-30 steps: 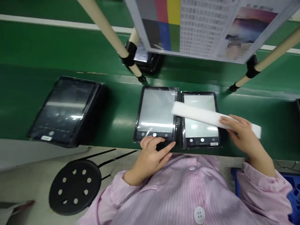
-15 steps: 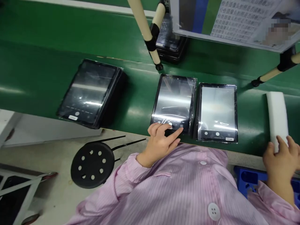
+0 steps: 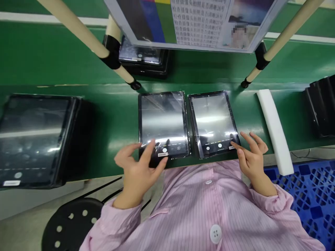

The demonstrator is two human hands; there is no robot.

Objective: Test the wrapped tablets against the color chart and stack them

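Note:
Two tablets with lit camera screens lie side by side at the bench's front edge. Over the lower left corner of the left tablet point(image 3: 162, 118) is my left hand point(image 3: 138, 170), fingers spread, holding nothing. My right hand point(image 3: 252, 157) is at the lower right corner of the right tablet point(image 3: 213, 120), its index finger at the screen and the other fingers apart. Both tablets show round shutter buttons, and each carries a small white label near its bottom edge. A white foam strip point(image 3: 274, 129) lies to the right of my right hand, touched by neither hand.
Stacked tablets point(image 3: 34, 136) stand at the left, more black ones point(image 3: 323, 104) at the far right. Behind, another stack point(image 3: 142, 57) sits under a printed sign point(image 3: 199, 28) on pipe legs point(image 3: 123, 73). A black stool point(image 3: 73, 223) and blue plastic crate point(image 3: 311, 195) are below.
My right hand has left the foam strip and moved to the right tablet. My left hand has shifted to the left tablet's lower left corner, fingers wider apart. The view has swung right.

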